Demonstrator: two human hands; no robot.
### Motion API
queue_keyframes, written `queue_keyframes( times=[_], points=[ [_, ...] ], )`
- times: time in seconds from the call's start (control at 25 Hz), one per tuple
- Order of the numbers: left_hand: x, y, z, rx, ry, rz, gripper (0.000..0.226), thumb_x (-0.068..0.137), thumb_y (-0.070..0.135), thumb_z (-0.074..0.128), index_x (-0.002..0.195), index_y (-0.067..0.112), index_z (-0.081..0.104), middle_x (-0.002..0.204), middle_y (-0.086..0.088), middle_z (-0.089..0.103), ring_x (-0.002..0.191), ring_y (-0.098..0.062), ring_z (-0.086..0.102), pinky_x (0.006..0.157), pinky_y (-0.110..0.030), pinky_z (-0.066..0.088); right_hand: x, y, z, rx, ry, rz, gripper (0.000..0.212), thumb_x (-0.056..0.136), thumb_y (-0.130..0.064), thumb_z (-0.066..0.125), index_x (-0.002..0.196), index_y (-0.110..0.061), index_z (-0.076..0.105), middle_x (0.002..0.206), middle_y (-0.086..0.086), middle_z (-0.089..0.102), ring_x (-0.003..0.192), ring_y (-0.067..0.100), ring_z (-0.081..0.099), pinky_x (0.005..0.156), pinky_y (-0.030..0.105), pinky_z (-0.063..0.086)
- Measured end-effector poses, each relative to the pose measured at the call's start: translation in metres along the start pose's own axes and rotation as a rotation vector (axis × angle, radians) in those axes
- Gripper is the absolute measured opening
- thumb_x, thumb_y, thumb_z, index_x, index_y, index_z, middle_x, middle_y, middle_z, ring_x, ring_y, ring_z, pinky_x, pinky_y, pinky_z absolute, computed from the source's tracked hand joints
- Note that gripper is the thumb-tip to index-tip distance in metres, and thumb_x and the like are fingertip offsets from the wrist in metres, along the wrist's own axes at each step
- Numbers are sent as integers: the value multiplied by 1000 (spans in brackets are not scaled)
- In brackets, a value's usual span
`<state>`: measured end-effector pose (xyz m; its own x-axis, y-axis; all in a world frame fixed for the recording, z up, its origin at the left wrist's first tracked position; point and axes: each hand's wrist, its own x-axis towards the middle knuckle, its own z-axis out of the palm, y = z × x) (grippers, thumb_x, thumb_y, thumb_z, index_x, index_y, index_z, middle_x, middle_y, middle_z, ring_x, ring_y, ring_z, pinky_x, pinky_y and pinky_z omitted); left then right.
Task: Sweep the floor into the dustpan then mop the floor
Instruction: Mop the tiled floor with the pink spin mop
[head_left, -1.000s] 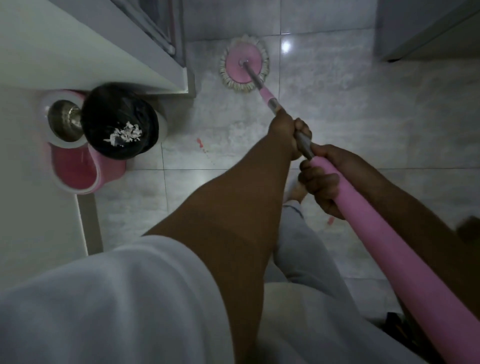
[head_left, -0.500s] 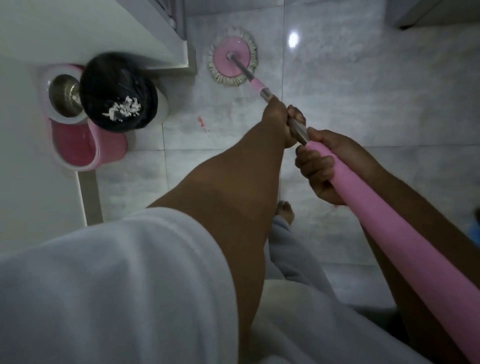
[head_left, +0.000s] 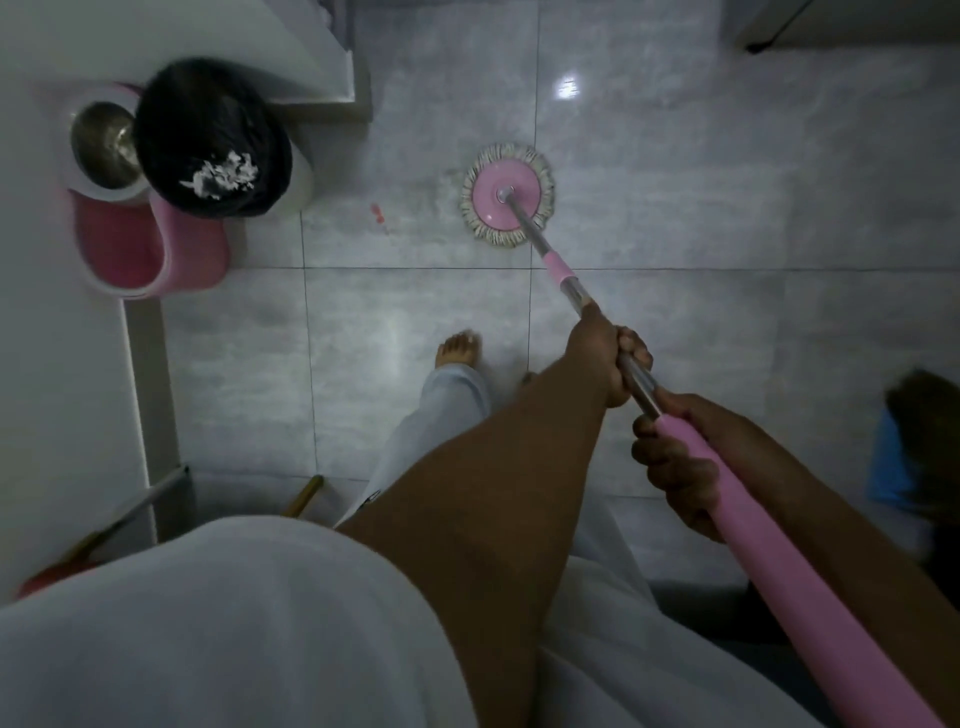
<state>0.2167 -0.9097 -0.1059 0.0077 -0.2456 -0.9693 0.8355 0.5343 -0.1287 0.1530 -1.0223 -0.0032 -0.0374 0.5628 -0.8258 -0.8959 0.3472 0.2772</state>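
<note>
A round pink mop head (head_left: 506, 195) with a pale fringe rests flat on the grey tiled floor (head_left: 675, 208), a little ahead of my bare foot (head_left: 460, 351). Its steel and pink handle (head_left: 563, 273) slants back to the lower right. My left hand (head_left: 605, 358) grips the steel section of the handle. My right hand (head_left: 675, 462) grips the thick pink section just behind it. A small red smear (head_left: 378, 214) marks the tile left of the mop head.
A pink mop bucket (head_left: 150, 254) with a steel spinner (head_left: 101, 143) stands at the left beside a bin lined with a black bag (head_left: 210, 137) holding white scraps. White cabinets run along the left. A blue item (head_left: 893, 467) lies at the right edge.
The mop head has been pulled back from the cabinet corner toward my feet and to the right. Both hands moved back and right with the handle, and the view tilted down.
</note>
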Motion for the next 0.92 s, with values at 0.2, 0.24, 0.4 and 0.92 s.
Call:
queue_keyframes(
  times=[0.2,0.24,0.4,0.92],
  points=[
    [-4,29,-39,-84,23,42,56,95,64,37,67,16,39,37,4,34,24,-12,33,36,-9,36,28,-4,38,-152,45,29,28,80,-38,59,74,-11,54,51,-1,46,30,7,41,27,18,37],
    [-6,41,-49,-111,29,60,56,96,63,36,65,16,38,36,4,33,24,-12,33,36,-9,35,37,-7,49,-191,44,40,28,80,-39,58,74,-12,53,51,-2,46,30,6,40,27,17,36],
    [-14,91,-92,-222,9,118,57,93,67,40,66,16,37,36,4,32,24,-11,32,36,-9,35,82,-13,100,-281,31,67,30,85,-40,52,73,-13,51,51,-4,46,30,4,41,27,16,36],
    [-28,175,-201,-230,-18,152,60,93,68,38,65,15,39,37,4,34,24,-11,34,37,-9,36,169,22,201,-316,37,38,30,87,-40,51,72,-13,50,51,-6,45,31,3,39,28,15,36]
  ],
)
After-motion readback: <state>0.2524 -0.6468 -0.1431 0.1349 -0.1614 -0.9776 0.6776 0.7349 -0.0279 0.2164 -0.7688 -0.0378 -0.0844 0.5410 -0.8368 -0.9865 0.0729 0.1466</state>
